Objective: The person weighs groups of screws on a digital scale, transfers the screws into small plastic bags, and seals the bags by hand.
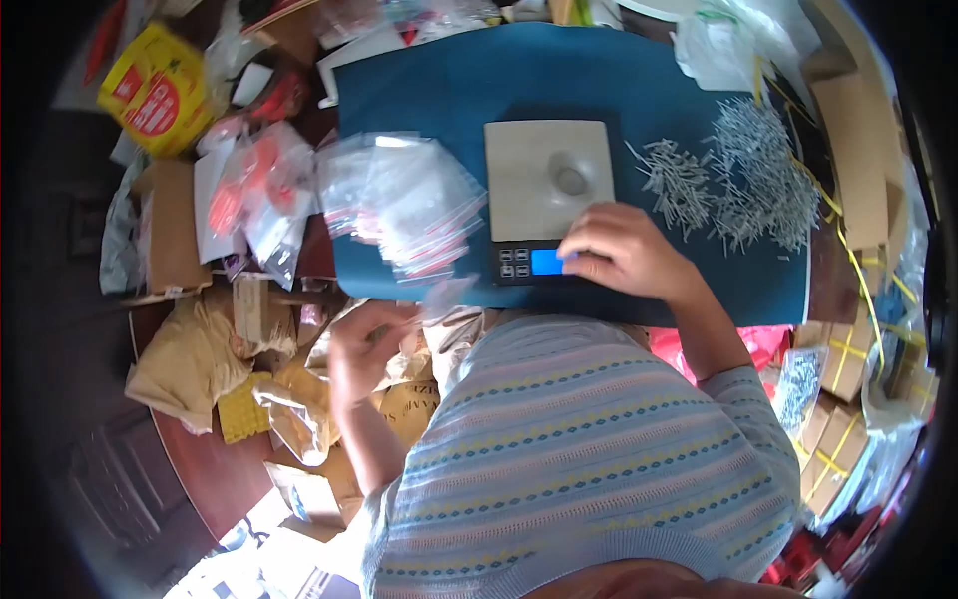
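A small digital scale sits on a blue mat, with a small round thing on its platform. My right hand rests on the scale's front edge, fingertips beside the lit blue display, and holds nothing. My left hand is lower left, over the table edge, blurred, and pinches a small clear zip bag. A heap of clear zip bags lies on the mat left of the scale. Several small metal pins are spread on the mat to its right.
Cluttered table: a yellow and red packet far left, bags of red parts, brown paper bags and cardboard boxes with yellow strapping at right. My striped sweater fills the lower middle.
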Demonstrator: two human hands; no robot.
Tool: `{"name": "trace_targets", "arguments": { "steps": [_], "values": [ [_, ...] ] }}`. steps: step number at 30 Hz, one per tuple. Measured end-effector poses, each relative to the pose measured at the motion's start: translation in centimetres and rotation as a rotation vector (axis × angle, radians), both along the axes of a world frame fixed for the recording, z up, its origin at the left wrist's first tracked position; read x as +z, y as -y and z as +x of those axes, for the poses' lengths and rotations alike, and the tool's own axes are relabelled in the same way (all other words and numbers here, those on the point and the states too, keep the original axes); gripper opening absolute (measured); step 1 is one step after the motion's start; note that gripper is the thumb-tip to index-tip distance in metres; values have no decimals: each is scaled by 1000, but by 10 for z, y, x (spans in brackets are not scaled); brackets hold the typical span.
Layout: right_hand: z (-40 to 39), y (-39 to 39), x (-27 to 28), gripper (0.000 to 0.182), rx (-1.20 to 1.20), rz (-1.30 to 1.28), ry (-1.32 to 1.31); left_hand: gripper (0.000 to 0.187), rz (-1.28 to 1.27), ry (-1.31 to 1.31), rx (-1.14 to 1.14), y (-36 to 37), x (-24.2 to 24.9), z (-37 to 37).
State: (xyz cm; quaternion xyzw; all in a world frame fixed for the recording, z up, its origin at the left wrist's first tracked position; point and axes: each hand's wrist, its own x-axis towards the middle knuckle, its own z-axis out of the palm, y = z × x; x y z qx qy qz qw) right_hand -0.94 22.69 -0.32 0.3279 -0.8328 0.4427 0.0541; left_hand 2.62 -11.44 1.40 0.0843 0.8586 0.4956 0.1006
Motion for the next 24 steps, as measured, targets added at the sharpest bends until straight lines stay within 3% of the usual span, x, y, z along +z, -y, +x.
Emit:
{"name": "trace_targets", "arguments": {
  "steps": [4,6,9,10,15,16,20,23,24],
  "values": [
    [1,-60,-11,18,-469,99,7,8,-242,9,127,58,-6,15],
    [9,-99,-14,34,-685,281,100,7,-287,154,235,72,-9,20],
    [31,-138,-25,63,-850,579,292,10,-676,215,181,84,-21,19],
    [36,-147,-33,66,-858,558,332,14,-767,242,124,88,-29,17],
    [29,-153,-74,72,-883,409,448,17,-526,96,135,67,-50,5],
    [24,-149,-77,71,-862,400,360,17,-500,80,129,61,-51,1],
    [-6,-136,-64,75,-707,12,464,17,-444,15,140,34,-45,-12],
    [-17,-136,-52,85,-617,485,171,16,-415,-5,153,27,-45,-15],
    [-21,-134,-51,89,-609,559,223,16,-405,-12,155,25,-45,-16]
  ]
}}
